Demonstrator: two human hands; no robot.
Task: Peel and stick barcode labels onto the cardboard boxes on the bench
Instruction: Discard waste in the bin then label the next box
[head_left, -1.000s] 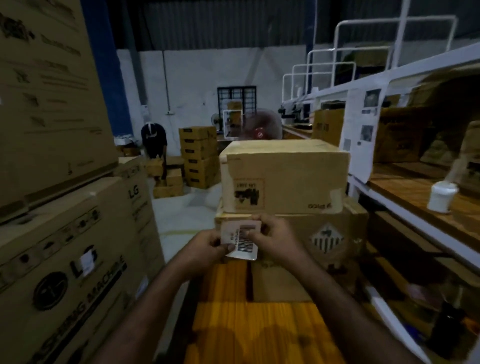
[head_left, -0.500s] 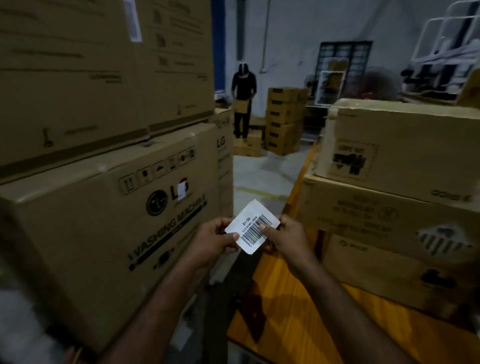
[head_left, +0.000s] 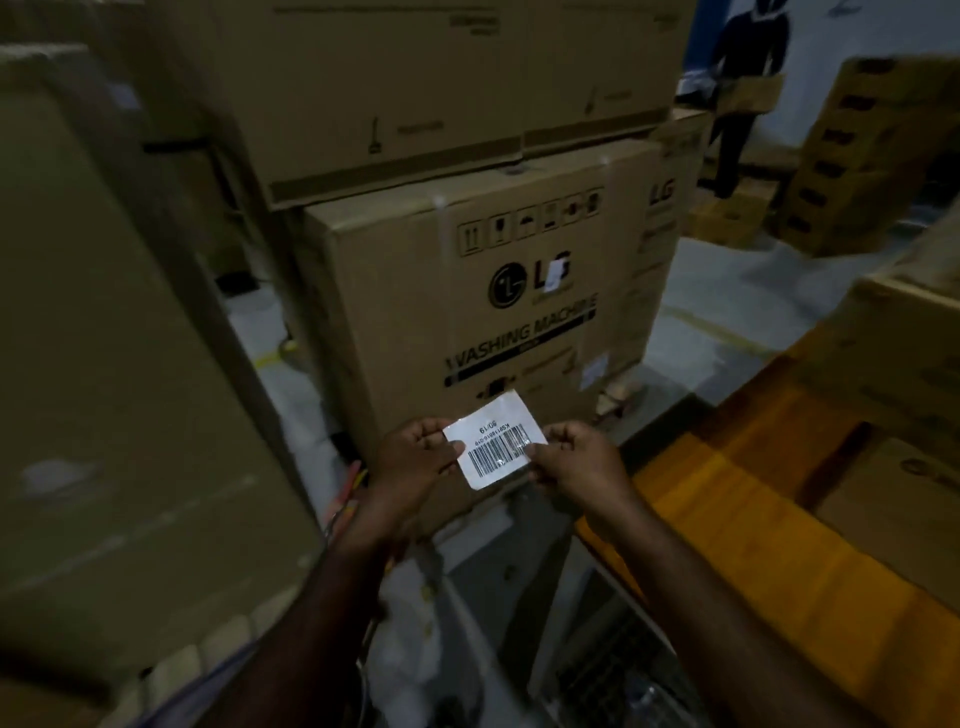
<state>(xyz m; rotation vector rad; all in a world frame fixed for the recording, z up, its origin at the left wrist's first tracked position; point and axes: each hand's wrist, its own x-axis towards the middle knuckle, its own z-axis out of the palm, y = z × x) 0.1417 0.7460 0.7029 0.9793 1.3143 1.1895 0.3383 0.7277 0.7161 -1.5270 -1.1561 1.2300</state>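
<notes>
A white barcode label (head_left: 496, 439) is held flat and tilted between both hands in the lower middle of the view. My left hand (head_left: 415, 467) pinches its left edge and my right hand (head_left: 576, 460) pinches its right edge. Just behind the label stands a large brown washing-machine carton (head_left: 483, 312) with a black logo and a small white sticker. At the right edge sit cardboard boxes (head_left: 904, 343) on an orange wooden bench (head_left: 737, 509).
More big cartons are stacked above (head_left: 441, 78) and to the left (head_left: 104, 364). A person in dark clothes (head_left: 743, 78) stands at the far right near a stack of small boxes (head_left: 862, 156). Grey floor (head_left: 717, 306) shows between the stacks.
My view has swung left, away from the bench boxes, to face the washing-machine carton. Both hands have kept hold of the label, which now sits tilted in front of that carton.
</notes>
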